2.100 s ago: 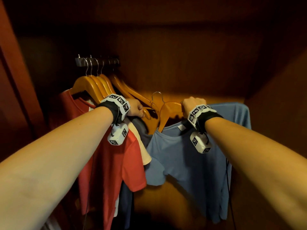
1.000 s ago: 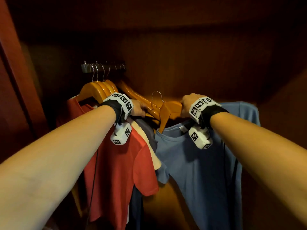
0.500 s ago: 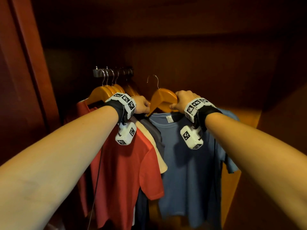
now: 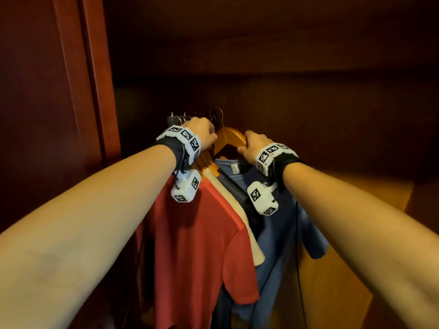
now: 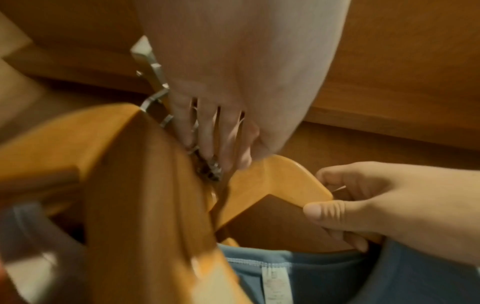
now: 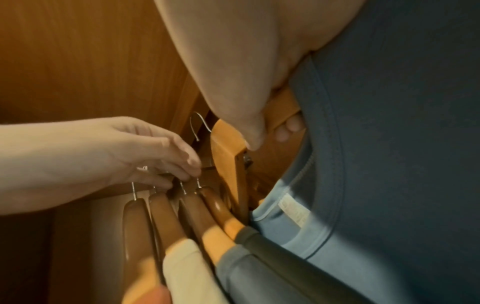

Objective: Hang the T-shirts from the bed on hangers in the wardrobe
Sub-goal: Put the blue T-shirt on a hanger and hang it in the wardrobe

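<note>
In the head view my right hand (image 4: 255,146) grips the right arm of a wooden hanger (image 4: 229,136) that carries a blue T-shirt (image 4: 280,222). The right wrist view shows its thumb and fingers wrapped round that hanger (image 6: 226,144), whose wire hook (image 6: 198,127) stands up by the rail's far end. My left hand (image 4: 202,134) lies on the metal rail (image 5: 153,67), fingers (image 5: 207,139) fairly straight over the hooks of the hung hangers (image 6: 135,226). A red T-shirt (image 4: 202,233), a cream one (image 4: 240,210) and a dark one (image 4: 237,188) hang there.
The wardrobe's left wall and door frame (image 4: 95,91) stand close beside the rail. A dark wooden back panel (image 4: 308,103) and a shelf or ceiling sit just above the hangers. To the right of the blue T-shirt is open wardrobe space (image 4: 356,233).
My right hand has lifted the hanger with the blue T-shirt up and left, close to the rail. My left hand has risen from the hangers' shoulders to their hooks.
</note>
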`<state>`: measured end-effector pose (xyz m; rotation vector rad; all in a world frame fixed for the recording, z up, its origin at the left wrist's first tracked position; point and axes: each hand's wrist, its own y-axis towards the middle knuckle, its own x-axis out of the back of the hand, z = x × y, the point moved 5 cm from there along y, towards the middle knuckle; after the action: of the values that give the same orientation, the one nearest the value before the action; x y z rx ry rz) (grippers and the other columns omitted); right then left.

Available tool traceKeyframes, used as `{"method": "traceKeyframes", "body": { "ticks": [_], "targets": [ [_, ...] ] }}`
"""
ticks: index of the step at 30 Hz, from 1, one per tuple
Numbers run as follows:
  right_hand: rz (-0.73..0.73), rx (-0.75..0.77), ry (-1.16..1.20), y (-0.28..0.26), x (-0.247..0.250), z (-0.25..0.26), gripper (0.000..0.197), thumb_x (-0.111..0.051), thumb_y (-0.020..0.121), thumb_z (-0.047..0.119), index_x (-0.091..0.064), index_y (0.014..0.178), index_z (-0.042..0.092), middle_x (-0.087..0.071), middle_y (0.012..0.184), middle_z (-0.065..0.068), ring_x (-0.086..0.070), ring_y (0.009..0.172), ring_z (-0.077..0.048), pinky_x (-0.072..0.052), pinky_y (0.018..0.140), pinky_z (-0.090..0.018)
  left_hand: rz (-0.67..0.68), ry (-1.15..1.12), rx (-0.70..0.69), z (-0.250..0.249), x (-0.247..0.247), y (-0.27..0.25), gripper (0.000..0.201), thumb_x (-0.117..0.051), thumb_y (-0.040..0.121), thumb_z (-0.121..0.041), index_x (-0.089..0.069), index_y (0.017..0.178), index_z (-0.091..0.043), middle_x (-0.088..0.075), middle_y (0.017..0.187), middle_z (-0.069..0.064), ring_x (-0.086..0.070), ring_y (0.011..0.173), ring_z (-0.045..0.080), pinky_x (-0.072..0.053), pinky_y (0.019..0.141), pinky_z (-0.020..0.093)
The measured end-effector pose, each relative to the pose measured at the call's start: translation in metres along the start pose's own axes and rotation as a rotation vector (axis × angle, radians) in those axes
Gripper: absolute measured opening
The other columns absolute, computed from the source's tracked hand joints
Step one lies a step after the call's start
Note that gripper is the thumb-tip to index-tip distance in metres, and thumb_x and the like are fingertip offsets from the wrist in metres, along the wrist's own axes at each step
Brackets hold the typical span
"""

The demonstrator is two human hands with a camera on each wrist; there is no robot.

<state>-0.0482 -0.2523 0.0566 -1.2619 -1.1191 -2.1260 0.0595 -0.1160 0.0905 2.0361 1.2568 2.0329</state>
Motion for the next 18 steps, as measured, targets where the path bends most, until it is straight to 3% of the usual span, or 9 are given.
{"method": "traceKeyframes", "body": {
  "ticks": [5,7,9,11,15,18],
  "targets": [
    [0.004,-0.016,0.004,0.015,-0.002,0.012,0.033,-0.058,0.098,0.035,-0.053,0.121,0.013,-0.062,0.115,-0.012,-0.062,0.103,-0.034,-0.048,0.077,-0.04,-0.379,0.051,0.002,0.006,0.028,0.004,0.028,-0.051,0.096,-0.033,-0.068,0.114,-0.02,-0.068,0.104,0.011,-0.062,0.102,0.034,-0.046,0.079,0.039],
    [0.017,-0.005,-0.002,0.021,-0.004,0.017,0.031,-0.057,0.098,0.035,-0.054,0.119,0.012,-0.061,0.115,-0.013,-0.061,0.1,-0.032,-0.046,0.075,-0.039,-0.435,0.127,-0.01,0.007,0.036,0.009,0.03,-0.051,0.095,-0.032,-0.067,0.117,-0.017,-0.068,0.109,0.012,-0.056,0.111,0.033,-0.044,0.084,0.041],
    [0.034,0.011,-0.018,0.027,-0.006,0.022,0.03,-0.057,0.099,0.035,-0.054,0.118,0.011,-0.061,0.113,-0.012,-0.058,0.092,-0.028,-0.045,0.073,-0.037,-0.388,0.225,0.045,0.013,0.039,0.018,0.032,-0.053,0.094,-0.032,-0.065,0.117,-0.015,-0.067,0.114,0.012,-0.052,0.117,0.033,-0.041,0.093,0.044],
    [0.049,0.026,-0.032,0.031,-0.01,0.028,0.03,-0.056,0.1,0.035,-0.055,0.118,0.011,-0.061,0.11,-0.011,-0.056,0.089,-0.026,-0.044,0.072,-0.037,-0.305,0.272,0.129,0.023,0.037,0.025,0.034,-0.056,0.093,-0.035,-0.063,0.118,-0.013,-0.065,0.117,0.013,-0.054,0.117,0.034,-0.042,0.094,0.045],
    [0.078,0.059,-0.038,0.042,-0.015,0.04,0.03,-0.054,0.101,0.036,-0.055,0.117,0.011,-0.062,0.107,-0.01,-0.059,0.09,-0.025,-0.048,0.074,-0.037,-0.158,0.295,0.218,0.037,0.029,0.03,0.036,-0.06,0.094,-0.041,-0.064,0.111,-0.01,-0.064,0.108,0.012,-0.063,0.099,0.033,-0.045,0.071,0.038],
    [0.111,0.079,-0.022,0.05,-0.02,0.05,0.029,-0.053,0.101,0.033,-0.054,0.118,0.009,-0.058,0.103,-0.008,-0.058,0.09,-0.024,-0.048,0.076,-0.035,-0.091,0.337,0.221,0.042,0.025,0.032,0.037,-0.053,0.097,-0.044,-0.064,0.109,-0.01,-0.061,0.097,0.011,-0.06,0.087,0.03,-0.044,0.067,0.036]
  ]
}}
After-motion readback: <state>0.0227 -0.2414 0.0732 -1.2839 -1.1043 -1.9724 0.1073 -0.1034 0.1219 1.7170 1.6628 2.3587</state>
